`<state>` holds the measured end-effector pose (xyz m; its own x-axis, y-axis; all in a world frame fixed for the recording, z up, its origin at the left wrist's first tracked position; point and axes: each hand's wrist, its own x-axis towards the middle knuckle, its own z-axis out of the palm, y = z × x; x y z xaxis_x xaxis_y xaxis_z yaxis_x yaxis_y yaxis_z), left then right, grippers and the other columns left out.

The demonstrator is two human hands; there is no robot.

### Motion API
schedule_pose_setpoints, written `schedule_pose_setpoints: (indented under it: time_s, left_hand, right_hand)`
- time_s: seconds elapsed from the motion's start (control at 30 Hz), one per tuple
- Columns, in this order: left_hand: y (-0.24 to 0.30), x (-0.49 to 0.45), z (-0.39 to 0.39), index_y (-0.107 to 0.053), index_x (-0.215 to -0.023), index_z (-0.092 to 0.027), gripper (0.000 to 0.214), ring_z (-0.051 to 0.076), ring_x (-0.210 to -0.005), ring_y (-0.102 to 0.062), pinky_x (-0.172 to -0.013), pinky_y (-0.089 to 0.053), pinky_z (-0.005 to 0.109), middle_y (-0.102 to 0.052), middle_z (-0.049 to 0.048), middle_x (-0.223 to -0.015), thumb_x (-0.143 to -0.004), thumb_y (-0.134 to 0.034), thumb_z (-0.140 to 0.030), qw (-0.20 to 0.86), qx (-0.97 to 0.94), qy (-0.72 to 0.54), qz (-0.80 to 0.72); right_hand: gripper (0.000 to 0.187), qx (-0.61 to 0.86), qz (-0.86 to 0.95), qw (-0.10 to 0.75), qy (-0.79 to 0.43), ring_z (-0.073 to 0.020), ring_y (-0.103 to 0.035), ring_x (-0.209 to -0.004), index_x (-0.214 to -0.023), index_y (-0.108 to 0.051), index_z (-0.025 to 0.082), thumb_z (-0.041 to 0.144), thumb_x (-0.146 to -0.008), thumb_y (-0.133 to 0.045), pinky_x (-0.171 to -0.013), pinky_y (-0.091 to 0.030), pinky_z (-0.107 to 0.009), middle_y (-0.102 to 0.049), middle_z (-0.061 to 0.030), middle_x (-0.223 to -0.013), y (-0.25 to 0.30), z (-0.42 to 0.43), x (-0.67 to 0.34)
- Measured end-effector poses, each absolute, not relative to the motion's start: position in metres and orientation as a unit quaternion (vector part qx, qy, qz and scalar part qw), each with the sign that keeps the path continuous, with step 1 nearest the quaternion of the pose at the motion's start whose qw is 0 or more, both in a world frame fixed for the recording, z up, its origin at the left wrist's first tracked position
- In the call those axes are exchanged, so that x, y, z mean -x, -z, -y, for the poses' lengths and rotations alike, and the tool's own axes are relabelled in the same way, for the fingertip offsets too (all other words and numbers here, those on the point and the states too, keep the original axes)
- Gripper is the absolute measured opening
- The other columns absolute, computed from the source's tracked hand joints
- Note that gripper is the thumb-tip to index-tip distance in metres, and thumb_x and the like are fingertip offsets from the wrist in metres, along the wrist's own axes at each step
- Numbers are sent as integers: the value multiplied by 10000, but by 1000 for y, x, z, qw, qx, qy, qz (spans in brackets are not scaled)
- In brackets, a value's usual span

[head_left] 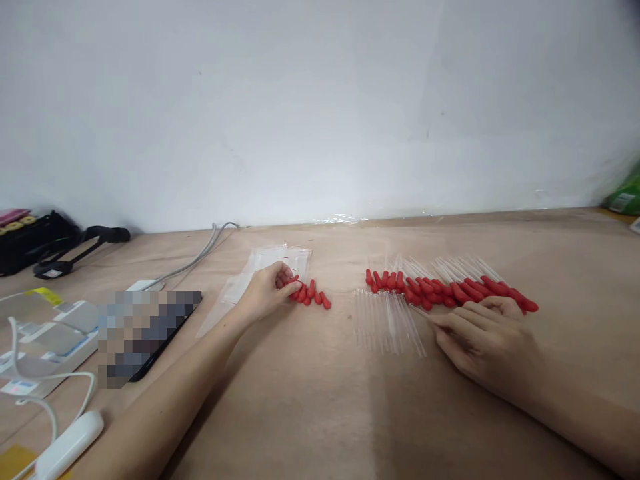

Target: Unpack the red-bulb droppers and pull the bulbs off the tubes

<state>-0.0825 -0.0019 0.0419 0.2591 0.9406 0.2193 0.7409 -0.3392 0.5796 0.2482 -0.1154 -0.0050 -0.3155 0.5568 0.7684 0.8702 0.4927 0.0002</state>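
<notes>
My left hand (pixel 267 291) reaches to a small heap of loose red rubber bulbs (pixel 314 295), its fingers pinched on one of them. My right hand (pixel 483 340) rests on the table with fingers curled, pinching the end of a clear glass tube (pixel 423 313) beside a row of bare glass tubes (pixel 385 321). Behind that hand lies a row of finished droppers with red bulbs (pixel 445 285). A flat stack of clear plastic bags (pixel 273 261) lies just behind my left hand.
A brown table (pixel 320 400) runs to a white wall. At the left are a dark tablet-like slab (pixel 150 333), white boxes with cables (pixel 45 340), a white device (pixel 67 443), a grey cable (pixel 200 257) and black bags (pixel 45 243). A green packet (pixel 625 193) sits far right.
</notes>
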Motion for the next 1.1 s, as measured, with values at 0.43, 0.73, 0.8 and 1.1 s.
schedule_pose_setpoints:
  time_s: [0.43, 0.73, 0.8, 1.1]
  left_hand:
    - [-51, 66, 14, -572, -739, -182, 171, 180, -763, -520, -702, -410, 305, -606, 30, -782, -768, -537, -346, -25, -803, -319, -503]
    - [-49, -8, 11, -648, -711, -190, 291, 226, -832, -545, -749, -414, 356, -601, 60, -773, -758, -533, -454, 31, -853, -233, -465]
    - [-51, -27, 3, -653, -654, -190, 382, 233, -789, -566, -726, -418, 349, -613, 65, -723, -751, -496, -524, 57, -844, -190, -498]
    - [-48, -55, -17, -596, -538, -169, 350, 199, -541, -560, -534, -395, 290, -581, 48, -526, -738, -487, -435, 126, -810, -109, -562]
  right_hand:
    - [235, 437, 827, 320, 155, -158, -569, -709, -928, -630, 199, 364, -802, -520, -792, -306, -376, -663, -25, -801, 3, 118, -239]
    - [339, 457, 844, 257, 114, -190, -548, -854, -1088, -573, 202, 397, -831, -469, -804, -302, -391, -627, -59, -976, -2, 118, -241]
    - [324, 459, 837, 272, 119, -191, -547, -865, -1081, -574, 198, 380, -836, -465, -801, -305, -388, -625, -62, -986, -1, 118, -241]
    - [244, 456, 817, 327, 132, -173, -549, -826, -1023, -590, 209, 325, -830, -495, -783, -320, -373, -623, -47, -959, 5, 113, -246]
